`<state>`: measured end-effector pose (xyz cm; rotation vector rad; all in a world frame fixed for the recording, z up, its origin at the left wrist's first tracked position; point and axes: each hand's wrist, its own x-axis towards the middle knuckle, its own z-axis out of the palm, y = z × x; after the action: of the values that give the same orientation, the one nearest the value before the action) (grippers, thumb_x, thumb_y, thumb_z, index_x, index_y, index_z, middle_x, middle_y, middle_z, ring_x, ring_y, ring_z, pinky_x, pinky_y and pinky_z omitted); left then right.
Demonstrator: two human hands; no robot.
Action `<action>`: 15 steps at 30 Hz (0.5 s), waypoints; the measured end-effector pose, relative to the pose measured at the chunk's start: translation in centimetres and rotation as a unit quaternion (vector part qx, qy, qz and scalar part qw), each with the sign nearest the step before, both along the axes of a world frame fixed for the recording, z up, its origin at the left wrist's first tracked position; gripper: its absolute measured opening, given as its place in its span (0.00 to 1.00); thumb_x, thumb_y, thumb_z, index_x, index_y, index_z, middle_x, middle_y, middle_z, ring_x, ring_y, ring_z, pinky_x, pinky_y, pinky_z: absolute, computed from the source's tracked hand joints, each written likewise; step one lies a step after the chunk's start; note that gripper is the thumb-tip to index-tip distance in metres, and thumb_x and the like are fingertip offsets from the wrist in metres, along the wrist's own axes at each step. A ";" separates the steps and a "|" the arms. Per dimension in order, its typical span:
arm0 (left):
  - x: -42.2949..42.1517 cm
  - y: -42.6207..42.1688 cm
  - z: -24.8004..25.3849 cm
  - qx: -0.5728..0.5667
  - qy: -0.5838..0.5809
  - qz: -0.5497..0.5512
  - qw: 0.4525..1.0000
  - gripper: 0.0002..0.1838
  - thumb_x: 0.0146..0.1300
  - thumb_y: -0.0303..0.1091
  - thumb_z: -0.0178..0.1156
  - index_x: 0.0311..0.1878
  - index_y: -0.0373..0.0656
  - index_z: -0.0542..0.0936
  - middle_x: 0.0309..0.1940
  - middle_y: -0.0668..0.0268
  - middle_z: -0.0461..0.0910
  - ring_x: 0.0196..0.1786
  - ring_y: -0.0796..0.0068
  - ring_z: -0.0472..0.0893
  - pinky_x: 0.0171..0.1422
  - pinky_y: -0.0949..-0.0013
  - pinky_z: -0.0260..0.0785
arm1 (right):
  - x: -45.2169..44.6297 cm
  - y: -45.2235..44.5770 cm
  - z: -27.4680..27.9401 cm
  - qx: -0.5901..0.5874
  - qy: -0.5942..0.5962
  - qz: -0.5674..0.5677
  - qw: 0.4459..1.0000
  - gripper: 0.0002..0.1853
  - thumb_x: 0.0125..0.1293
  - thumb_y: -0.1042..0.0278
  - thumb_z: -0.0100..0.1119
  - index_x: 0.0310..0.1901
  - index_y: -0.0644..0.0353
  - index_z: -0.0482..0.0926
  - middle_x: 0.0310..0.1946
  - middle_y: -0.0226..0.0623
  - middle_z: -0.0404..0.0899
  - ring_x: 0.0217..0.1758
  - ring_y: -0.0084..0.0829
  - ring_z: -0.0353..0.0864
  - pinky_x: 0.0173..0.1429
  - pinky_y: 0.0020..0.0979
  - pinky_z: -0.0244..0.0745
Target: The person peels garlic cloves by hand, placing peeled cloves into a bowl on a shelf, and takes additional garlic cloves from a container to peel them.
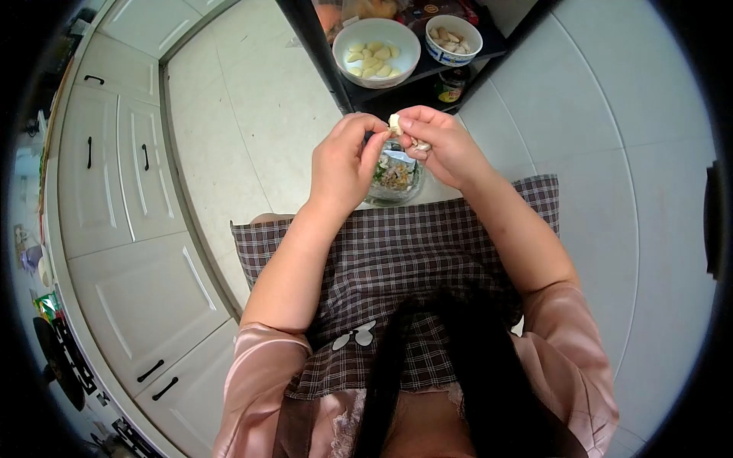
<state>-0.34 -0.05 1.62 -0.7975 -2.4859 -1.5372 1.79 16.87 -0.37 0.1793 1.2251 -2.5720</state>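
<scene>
Between my two hands is a pale, partly peeled garlic clove point(394, 122). My right hand point(452, 151) pinches it between thumb and forefinger, and its curled lower fingers keep more unpeeled garlic cloves point(420, 144) against the palm. From the other side, the thumb and forefinger of my left hand point(340, 159) are closed at the clove's lower end; the exact contact is too small to make out. Right below the hands stands a clear waste container point(395, 180) with scraps and peelings in it, its rim partly hidden by my fingers.
On a dark shelf point(397, 91) ahead stand a white bowl point(341, 65) of peeled cloves and a patterned bowl point(456, 59) of unpeeled ones. A dark jar point(452, 85) sits on the level below. White cabinets point(145, 290) line the left; a checked apron point(412, 252) covers my lap.
</scene>
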 end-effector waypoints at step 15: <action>0.4 0.0 -0.7 0.098 -0.096 0.010 0.991 0.04 0.62 0.20 0.54 0.39 0.35 0.73 0.34 0.65 0.77 0.33 0.85 0.71 0.37 0.82 0.63 | -0.4 0.4 0.4 -0.014 -0.007 -0.064 0.998 0.10 0.64 0.72 0.52 0.45 0.66 0.73 0.35 0.34 0.78 0.30 0.16 0.69 0.28 0.16 0.60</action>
<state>0.01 -0.03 0.94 -0.6196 -2.4061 -1.8962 1.39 17.27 0.01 0.2792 1.2087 -2.6902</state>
